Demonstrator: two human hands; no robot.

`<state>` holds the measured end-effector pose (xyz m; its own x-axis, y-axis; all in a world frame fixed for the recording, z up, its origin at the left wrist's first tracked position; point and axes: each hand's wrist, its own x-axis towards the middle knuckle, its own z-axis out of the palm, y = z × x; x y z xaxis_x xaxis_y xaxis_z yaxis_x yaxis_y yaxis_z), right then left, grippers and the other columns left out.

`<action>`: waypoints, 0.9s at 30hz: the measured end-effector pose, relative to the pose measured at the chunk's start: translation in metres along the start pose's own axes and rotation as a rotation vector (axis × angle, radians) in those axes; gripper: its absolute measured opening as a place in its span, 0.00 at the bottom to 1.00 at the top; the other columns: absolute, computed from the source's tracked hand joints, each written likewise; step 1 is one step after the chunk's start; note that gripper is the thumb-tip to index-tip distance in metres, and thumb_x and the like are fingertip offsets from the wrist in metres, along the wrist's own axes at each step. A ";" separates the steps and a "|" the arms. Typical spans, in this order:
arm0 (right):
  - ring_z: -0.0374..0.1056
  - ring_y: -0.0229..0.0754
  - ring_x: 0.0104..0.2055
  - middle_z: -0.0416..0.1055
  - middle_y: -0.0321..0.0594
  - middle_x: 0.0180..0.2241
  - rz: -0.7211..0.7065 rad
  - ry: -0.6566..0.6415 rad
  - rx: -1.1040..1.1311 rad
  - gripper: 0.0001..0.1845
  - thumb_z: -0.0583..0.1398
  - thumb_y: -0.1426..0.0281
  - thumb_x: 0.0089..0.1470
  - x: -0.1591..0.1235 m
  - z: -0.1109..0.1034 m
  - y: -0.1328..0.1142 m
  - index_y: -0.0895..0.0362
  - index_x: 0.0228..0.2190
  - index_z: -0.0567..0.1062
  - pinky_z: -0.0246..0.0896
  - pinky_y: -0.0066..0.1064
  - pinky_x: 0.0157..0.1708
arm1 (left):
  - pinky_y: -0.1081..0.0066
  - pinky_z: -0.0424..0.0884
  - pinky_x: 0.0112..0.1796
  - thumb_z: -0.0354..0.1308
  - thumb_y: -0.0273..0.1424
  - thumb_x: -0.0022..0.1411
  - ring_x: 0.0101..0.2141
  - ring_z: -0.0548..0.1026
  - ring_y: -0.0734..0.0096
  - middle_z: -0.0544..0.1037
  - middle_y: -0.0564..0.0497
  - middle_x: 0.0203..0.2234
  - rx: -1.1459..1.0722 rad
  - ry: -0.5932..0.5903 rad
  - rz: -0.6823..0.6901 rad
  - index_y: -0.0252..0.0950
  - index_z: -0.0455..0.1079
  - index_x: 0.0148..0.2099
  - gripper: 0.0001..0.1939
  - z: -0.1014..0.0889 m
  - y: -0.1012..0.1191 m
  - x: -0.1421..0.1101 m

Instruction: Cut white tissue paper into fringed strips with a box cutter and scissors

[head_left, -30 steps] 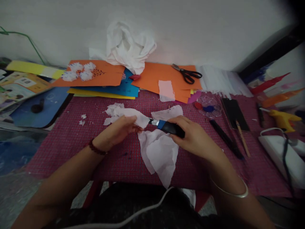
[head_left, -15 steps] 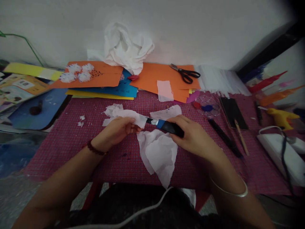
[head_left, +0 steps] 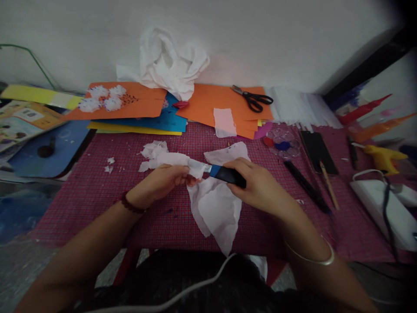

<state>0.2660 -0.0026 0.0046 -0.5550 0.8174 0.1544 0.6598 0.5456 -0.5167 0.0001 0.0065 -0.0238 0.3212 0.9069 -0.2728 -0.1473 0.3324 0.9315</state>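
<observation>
From my distant place I look through the head camera, and I take the cutter [head_left: 226,175] as my landmark, because most things are arranged around it. The paper strip [head_left: 174,160] is directly to the left of the cutter, and its end meets the metal tip; whether this metal goes above, below or inside the paper, I cannot tell with certainty. What worries me first is the left hand [head_left: 159,184], whose fingertips are very near to the tip: in my judgement, if the right hand [head_left: 259,187] would push too strongly, or if the paper would suddenly give way, the metal could slip toward them. The second danger, I think, is a crooked tear, because the paper looks thin and soft, and seems to have no firm support under it. Also the white sheet [head_left: 216,211], on the person's side of the cutter, could be caught if the tip would drop. Now about the fingers: the left ones are pinched together, thumb on top of the strip and others beneath, with hardly any gap. The right ones are curled around the black handle of the cutter, and this grasp looks complete. Just beyond the cutter lies a torn piece [head_left: 224,153], and farther beyond it the scissors [head_left: 256,104] rest on orange card [head_left: 203,102], well apart from both hands.
</observation>
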 end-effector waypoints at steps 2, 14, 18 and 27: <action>0.76 0.49 0.44 0.77 0.42 0.45 -0.010 0.000 0.011 0.21 0.61 0.79 0.55 0.000 0.001 0.000 0.54 0.50 0.74 0.69 0.38 0.43 | 0.63 0.72 0.37 0.59 0.35 0.55 0.28 0.75 0.63 0.76 0.47 0.22 0.062 -0.004 -0.026 0.37 0.76 0.24 0.11 0.000 0.002 -0.002; 0.75 0.48 0.46 0.78 0.41 0.45 -0.055 -0.029 0.098 0.17 0.63 0.77 0.56 -0.001 -0.012 0.011 0.53 0.47 0.75 0.69 0.38 0.46 | 0.66 0.67 0.41 0.50 0.37 0.62 0.32 0.74 0.62 0.79 0.49 0.26 0.754 -0.075 -0.023 0.38 0.74 0.24 0.19 -0.009 0.035 -0.018; 0.76 0.47 0.44 0.78 0.41 0.45 -0.050 -0.019 0.103 0.17 0.63 0.76 0.55 0.000 -0.010 0.010 0.52 0.47 0.75 0.70 0.38 0.44 | 0.67 0.68 0.41 0.53 0.38 0.63 0.34 0.76 0.61 0.81 0.48 0.28 0.692 -0.060 0.023 0.39 0.78 0.25 0.18 -0.014 0.030 -0.016; 0.76 0.51 0.45 0.77 0.44 0.45 -0.007 0.069 0.031 0.19 0.62 0.76 0.54 0.001 -0.004 0.006 0.53 0.49 0.73 0.70 0.40 0.44 | 0.66 0.76 0.33 0.68 0.48 0.55 0.28 0.77 0.66 0.81 0.48 0.27 -0.076 0.060 0.148 0.36 0.78 0.33 0.18 -0.006 0.018 -0.003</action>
<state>0.2718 0.0021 0.0047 -0.5224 0.8250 0.2156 0.6395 0.5462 -0.5410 -0.0091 0.0108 -0.0079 0.2346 0.9605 -0.1498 -0.2597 0.2104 0.9425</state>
